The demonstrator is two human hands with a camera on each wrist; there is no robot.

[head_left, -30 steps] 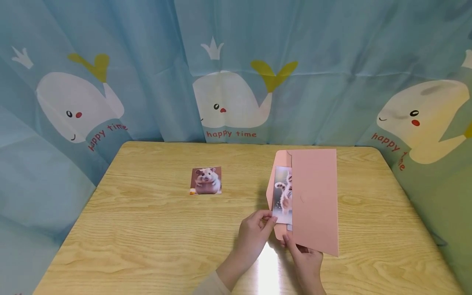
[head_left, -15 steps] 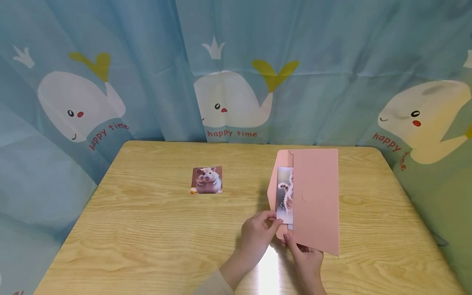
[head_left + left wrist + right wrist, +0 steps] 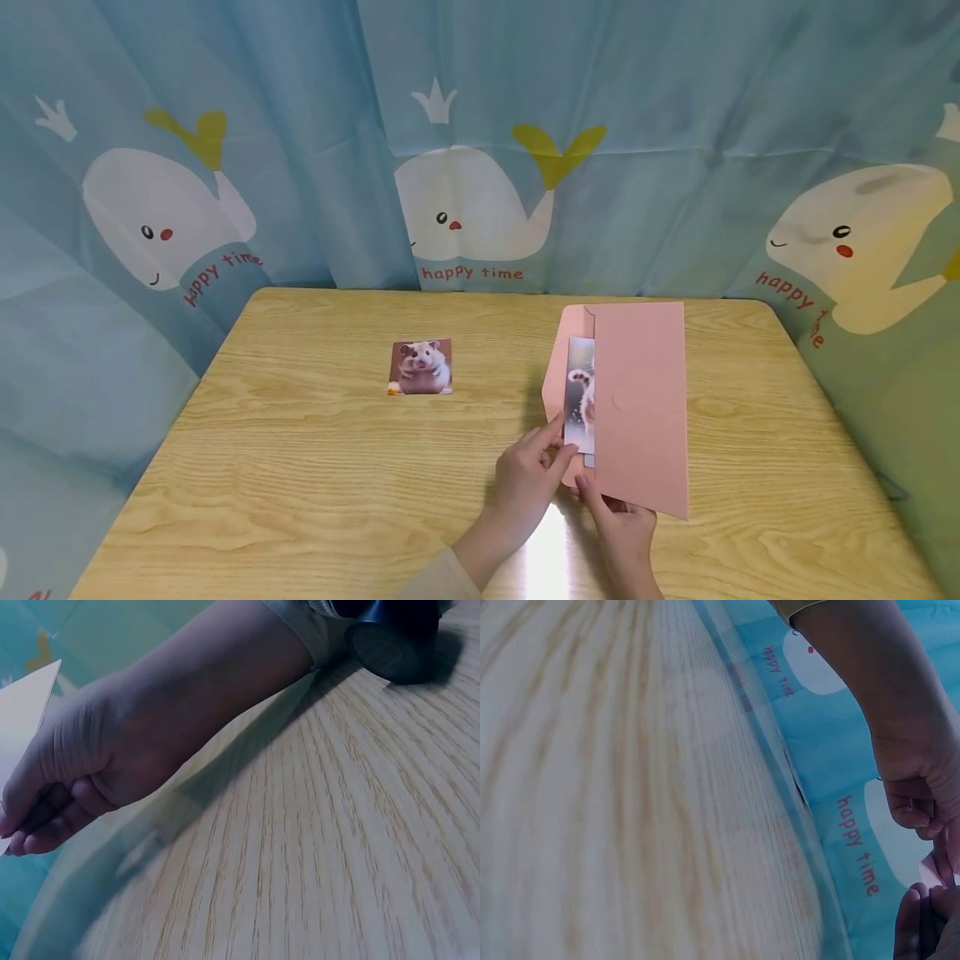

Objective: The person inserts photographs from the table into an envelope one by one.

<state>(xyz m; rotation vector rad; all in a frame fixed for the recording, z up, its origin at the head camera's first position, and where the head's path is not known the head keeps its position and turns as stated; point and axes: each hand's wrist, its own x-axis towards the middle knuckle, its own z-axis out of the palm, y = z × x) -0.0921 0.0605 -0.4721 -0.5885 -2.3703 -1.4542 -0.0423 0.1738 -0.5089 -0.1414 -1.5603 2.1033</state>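
A pink envelope (image 3: 641,400) stands on the right side in the head view, its flap (image 3: 557,358) folded out to the left. A photo card (image 3: 580,396) with a striped furry animal sits partly inside the opening; only its left strip shows. The left hand (image 3: 527,475) has its thumb on the card's lower corner and its index finger along the left edge. In the left wrist view its other fingers curl under. The right hand (image 3: 621,533) grips the envelope's lower end, thumb in front. A whitish sliver (image 3: 589,461) peeks out below the card.
A hamster photo (image 3: 420,367) lies flat on the wooden table (image 3: 315,475), left of the envelope. Behind the table hangs a blue curtain (image 3: 322,167) printed with whales. A dark round object (image 3: 394,645) shows beside the left sleeve in the left wrist view.
The left hand has moved slightly right, and the card has slid a little deeper into the envelope. The left index finger has straightened along the card's edge. The right hand keeps its grip.
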